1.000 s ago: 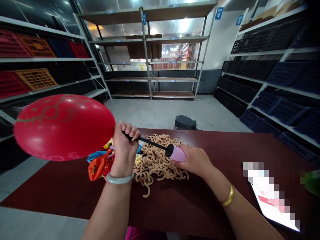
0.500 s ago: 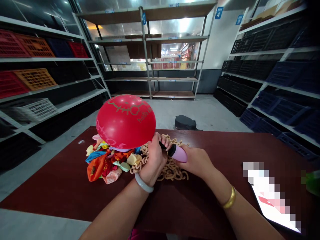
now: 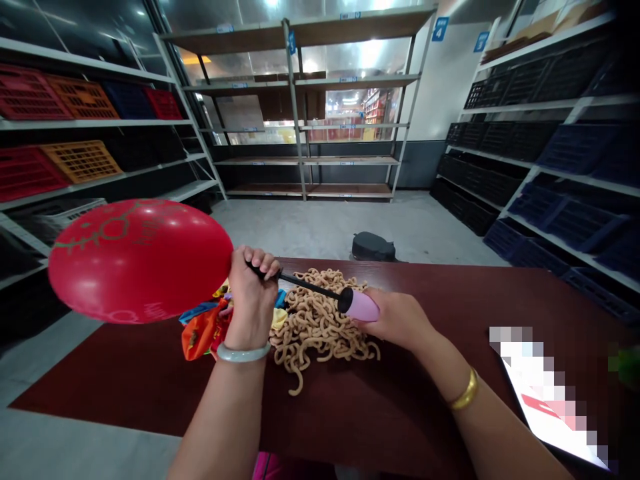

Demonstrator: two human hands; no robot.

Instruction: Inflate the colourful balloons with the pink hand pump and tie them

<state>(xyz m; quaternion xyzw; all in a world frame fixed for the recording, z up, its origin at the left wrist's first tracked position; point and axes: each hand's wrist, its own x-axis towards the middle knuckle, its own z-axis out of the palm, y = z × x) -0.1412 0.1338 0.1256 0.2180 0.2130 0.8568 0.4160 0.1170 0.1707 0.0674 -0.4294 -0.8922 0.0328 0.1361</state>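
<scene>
A large inflated red balloon (image 3: 143, 261) with printed lines and letters is at the left. My left hand (image 3: 253, 280) is closed round the black end of a balloon pump, right beside the balloon's neck, which the fingers hide. From there the pump's black rod (image 3: 313, 285) runs out to the lilac pump body (image 3: 363, 305). My right hand (image 3: 397, 319) is wrapped round that body. Beneath the pump lies a heap of curled tan strands (image 3: 325, 327). Uninflated balloons (image 3: 205, 330) in several colours lie behind and left of my left wrist, partly covered.
The dark red-brown table (image 3: 400, 400) carries a bright-screened, partly blurred device (image 3: 545, 400) at the right. A black bag (image 3: 373, 247) rests on the floor beyond. Shelves with plastic crates (image 3: 83, 160) stand left, dark crates (image 3: 575, 147) right, and a metal rack (image 3: 300, 120) at the back.
My left hand has moved left with the balloon, drawing the black rod out of the lilac body. The balloon looks bigger. My right hand has barely moved.
</scene>
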